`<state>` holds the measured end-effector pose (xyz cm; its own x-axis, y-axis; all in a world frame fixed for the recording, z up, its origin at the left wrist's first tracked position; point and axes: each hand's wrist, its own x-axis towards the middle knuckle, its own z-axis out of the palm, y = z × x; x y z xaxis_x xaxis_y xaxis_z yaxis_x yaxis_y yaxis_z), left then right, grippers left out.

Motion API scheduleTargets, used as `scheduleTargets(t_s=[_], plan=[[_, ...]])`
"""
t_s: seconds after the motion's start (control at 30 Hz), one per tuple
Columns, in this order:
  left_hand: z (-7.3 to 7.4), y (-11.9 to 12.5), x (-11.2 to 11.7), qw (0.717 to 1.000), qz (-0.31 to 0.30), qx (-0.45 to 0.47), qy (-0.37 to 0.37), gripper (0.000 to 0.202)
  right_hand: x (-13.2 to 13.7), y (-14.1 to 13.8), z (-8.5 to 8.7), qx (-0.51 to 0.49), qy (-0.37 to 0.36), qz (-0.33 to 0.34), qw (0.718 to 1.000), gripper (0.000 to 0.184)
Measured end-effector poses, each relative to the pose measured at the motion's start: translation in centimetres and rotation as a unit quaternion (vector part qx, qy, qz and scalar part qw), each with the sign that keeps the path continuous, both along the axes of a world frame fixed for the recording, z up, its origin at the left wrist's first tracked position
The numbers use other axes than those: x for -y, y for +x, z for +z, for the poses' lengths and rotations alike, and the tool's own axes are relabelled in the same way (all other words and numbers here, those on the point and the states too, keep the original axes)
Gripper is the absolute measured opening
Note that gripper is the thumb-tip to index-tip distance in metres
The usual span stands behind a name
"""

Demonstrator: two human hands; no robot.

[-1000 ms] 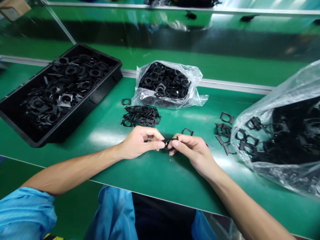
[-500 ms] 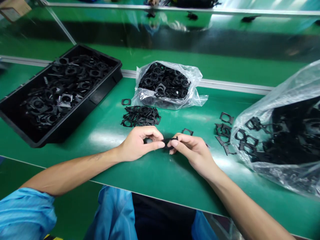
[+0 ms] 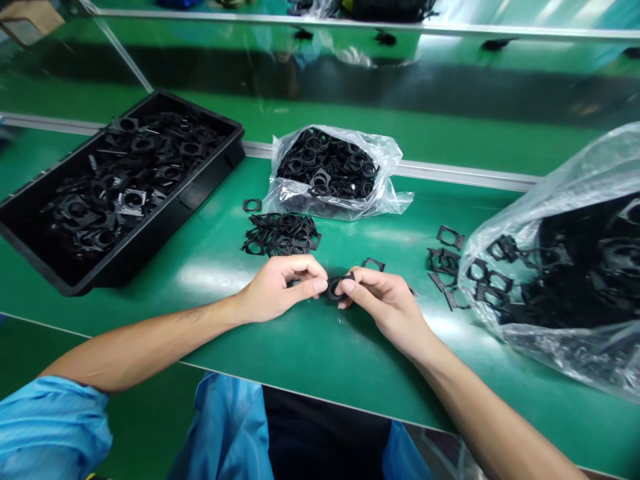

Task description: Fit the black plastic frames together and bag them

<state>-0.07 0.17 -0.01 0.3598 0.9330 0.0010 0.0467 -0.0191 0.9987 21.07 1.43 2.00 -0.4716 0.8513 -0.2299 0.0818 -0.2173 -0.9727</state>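
Observation:
A small black plastic frame with a round opening (image 3: 334, 289) is held just above the green table, between my two hands. My right hand (image 3: 387, 300) pinches its right side between thumb and fingers. At its left edge are the closed thumb and fingertips of my left hand (image 3: 283, 287), which hide part of that edge. Behind my left hand lies a pile of thin black frames (image 3: 283, 233), with a single black frame (image 3: 251, 205) apart from it. Another loose frame (image 3: 374, 264) lies just beyond my right fingers, partly covered by them.
To the left stands a black bin (image 3: 200, 183) full of black parts. A clear plastic bag (image 3: 340, 207) of black ring parts sits at the back. A larger clear bag (image 3: 565, 177) of black frames is at right, with several loose frames (image 3: 444, 260) beside its mouth.
The black frame between my hands has tilted, so its round opening now faces me more. Both hands have stayed in nearly the same place.

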Motion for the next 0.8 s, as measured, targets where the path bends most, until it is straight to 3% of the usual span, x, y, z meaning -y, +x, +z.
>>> scheduleTargets(t_s=[0.2,0.8], plan=[[0.14,-0.10,-0.01,0.999,-0.004,-0.026,0.026,0.036,0.08,0.18,-0.40,0.014,0.023,0.013,1.000,0.048],[-0.03,0.03,0.00,1.000,-0.005,-0.021,-0.005,0.035,0.21,0.21,-0.53,0.038,0.047,0.008,0.998,0.047]])
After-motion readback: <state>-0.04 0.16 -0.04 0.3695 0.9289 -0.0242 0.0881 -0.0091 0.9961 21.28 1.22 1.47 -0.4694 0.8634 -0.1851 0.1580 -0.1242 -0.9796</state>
